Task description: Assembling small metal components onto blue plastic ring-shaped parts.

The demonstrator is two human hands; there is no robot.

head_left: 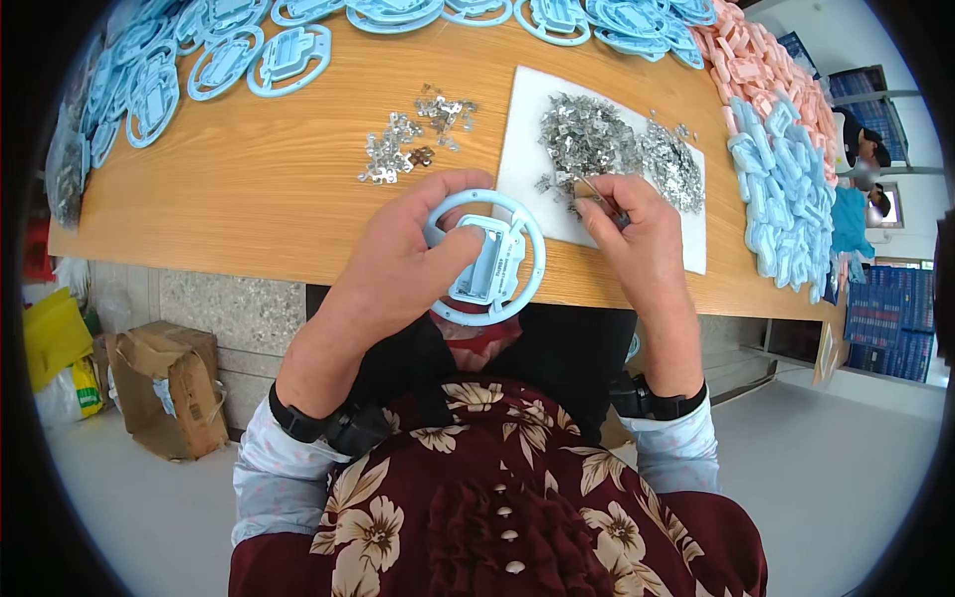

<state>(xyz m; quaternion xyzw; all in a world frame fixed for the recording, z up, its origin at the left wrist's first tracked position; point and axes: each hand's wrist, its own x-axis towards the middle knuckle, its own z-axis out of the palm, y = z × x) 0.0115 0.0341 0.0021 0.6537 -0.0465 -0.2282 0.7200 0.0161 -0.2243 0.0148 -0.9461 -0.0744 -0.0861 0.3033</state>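
Pale-blue plastic ring frame [486, 257] gripped in our left hand [408, 261] above the table edge [249, 239]; right hand [637, 234] pinches, seemingly, one metal clip [595, 191] from the pile [607, 144]. Step: clip fitting. Next: seat it squarely.

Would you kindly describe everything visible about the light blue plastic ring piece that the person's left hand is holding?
The light blue plastic ring piece is a round hoop around a rectangular centre block, joined by short spokes, and looks like smooth moulded plastic. It is tilted, held above the near edge of the wooden table. The left hand grips it, thumb across the centre block and fingers behind the rim. The right hand is just beside it, pinching a small silver metal clip, not touching the ring.
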